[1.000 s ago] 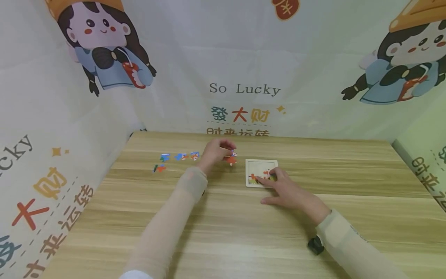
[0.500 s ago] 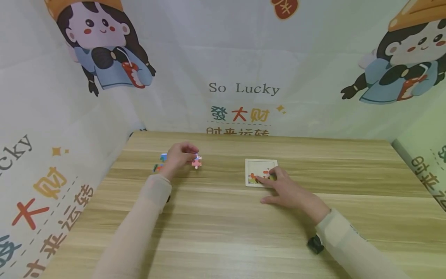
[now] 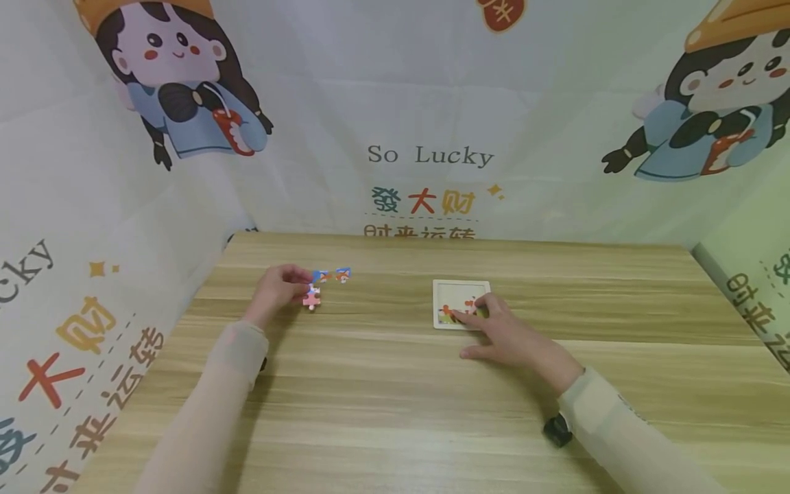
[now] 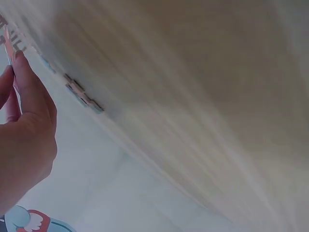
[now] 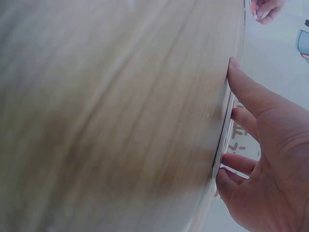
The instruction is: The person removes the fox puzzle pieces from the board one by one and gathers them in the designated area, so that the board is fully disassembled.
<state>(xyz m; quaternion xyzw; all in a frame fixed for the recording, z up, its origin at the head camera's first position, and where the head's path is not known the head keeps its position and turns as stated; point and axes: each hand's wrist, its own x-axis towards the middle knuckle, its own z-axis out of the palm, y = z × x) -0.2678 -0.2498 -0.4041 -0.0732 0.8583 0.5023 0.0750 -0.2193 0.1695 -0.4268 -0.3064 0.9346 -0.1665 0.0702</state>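
Between thumb and fingers, my left hand point(image 3: 279, 289) pinches a pink jigsaw piece point(image 3: 311, 299) with a bit of blue and white at its top. It is held at the left of the table, just in front of two blue-and-orange pieces point(image 3: 342, 275). In the left wrist view the held piece point(image 4: 8, 46) appears edge-on at the fingertips. My right hand point(image 3: 509, 335) rests with spread fingers on the square puzzle tray point(image 3: 453, 291), partly covering the red and green pieces along its lower part. The right wrist view shows fingertips point(image 5: 235, 64) down at the tray's edge.
The wooden table point(image 3: 395, 405) stretches around both hands. Loose jigsaw pieces point(image 4: 83, 94) lie flat on it beyond the left hand in the left wrist view. A printed cloth point(image 3: 321, 103) hangs behind the table's back edge.
My left hand has moved left with the pink piece, from beside the tray to the loose pieces. It now hides the leftmost pieces seen before. The right hand has stayed on the tray.
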